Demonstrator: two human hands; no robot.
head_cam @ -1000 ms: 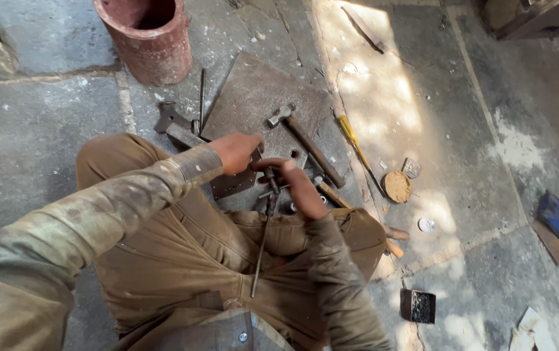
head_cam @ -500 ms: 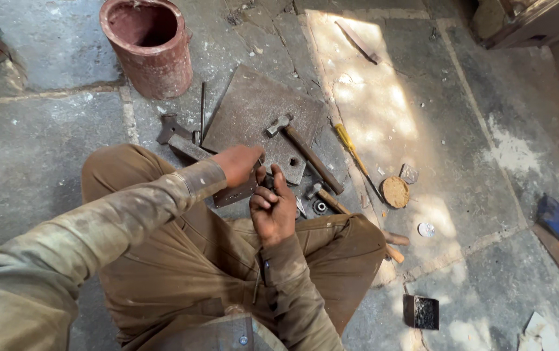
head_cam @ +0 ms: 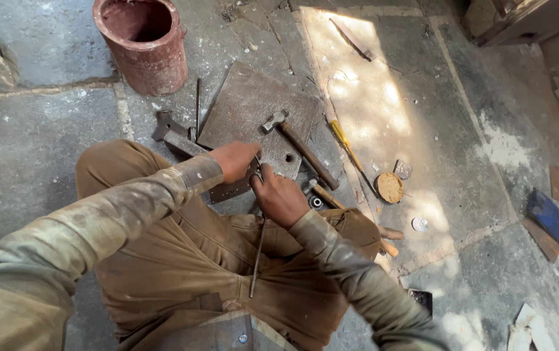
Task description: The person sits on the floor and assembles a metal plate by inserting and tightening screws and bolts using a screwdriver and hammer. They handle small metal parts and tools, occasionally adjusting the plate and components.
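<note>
Hands meet over the lap of a person squatting on a stone floor (head_cam: 32, 149); the left hand (head_cam: 234, 160) is curled shut at the near edge of a small holed plate (head_cam: 273, 162), though what its fingers pinch is hidden; the right hand (head_cam: 280, 198) is closed around the top of a thin rod (head_cam: 256, 250), which runs down from the fist between the knees, nearly upright in the view and slightly tilted; the rod's upper tip shows just above the right hand, touching or almost touching the left.

Beyond the hands lies a large flat steel plate (head_cam: 243, 104), grey and scuffed; a hammer (head_cam: 295, 143) rests across its right corner, head up-left, handle running down-right; a second hammer (head_cam: 344, 211) lies just beside the right wrist, its wooden handle reaching toward the right knee; a dark metal bar (head_cam: 182, 142) sits at the left hand's far side, and a thin rod-like strip (head_cam: 197, 104) lies along the big plate's left edge.

Right of the hammers, in the sunlit patch, a yellow-handled screwdriver (head_cam: 347, 144) points down toward a round tin (head_cam: 390, 187); a small pale disc (head_cam: 420, 224) lies near it; a red clay pot (head_cam: 143, 42) stands upright at top left, well apart from the hands; a blue scrap (head_cam: 548, 216) lies at far right.
</note>
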